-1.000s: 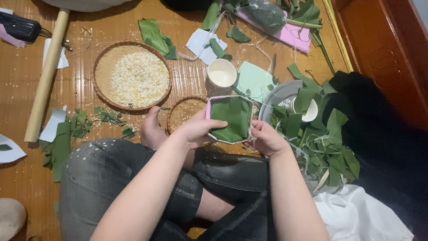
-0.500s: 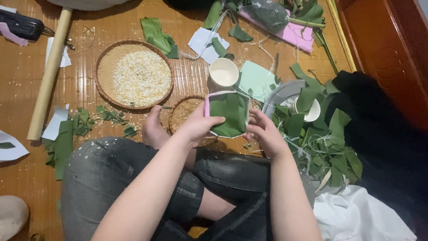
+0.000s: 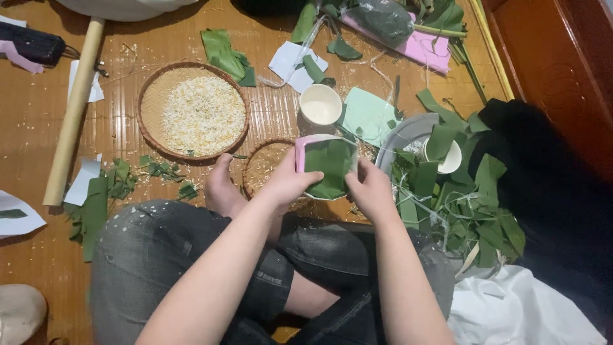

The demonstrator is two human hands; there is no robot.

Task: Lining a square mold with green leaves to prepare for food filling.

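**Bamboo mat floor, both hands on a leaf-lined mould**

I am looking down at a floor covered by a golden bamboo mat [image 3: 128, 38], scattered with grains and leaf scraps. A dark red wooden panel [image 3: 555, 57] runs along the far right edge. My crossed legs in grey jeans [image 3: 172, 255] fill the near centre, one bare foot [image 3: 220, 188] resting on the mat. On the right lies black cloth [image 3: 549, 185], with white cloth [image 3: 517, 313] nearer. Beside it sits a heap of green leaves [image 3: 460, 198] spilling over a grey basin [image 3: 402, 137]. A long pale wooden pole [image 3: 73, 108] lies at the left. Far left of centre is a round woven tray [image 3: 150, 105] holding pale rice. A smaller woven basket [image 3: 265, 166] sits just behind my left hand, and a white cup [image 3: 320, 104] stands farther off.

At the centre, I hold a pink-rimmed square mould [image 3: 329, 167] lined with green leaf. My left hand [image 3: 287, 182] grips its left edge, fingers curled round it. My right hand [image 3: 370, 191] clasps its right edge, thumb pressing the leaf.
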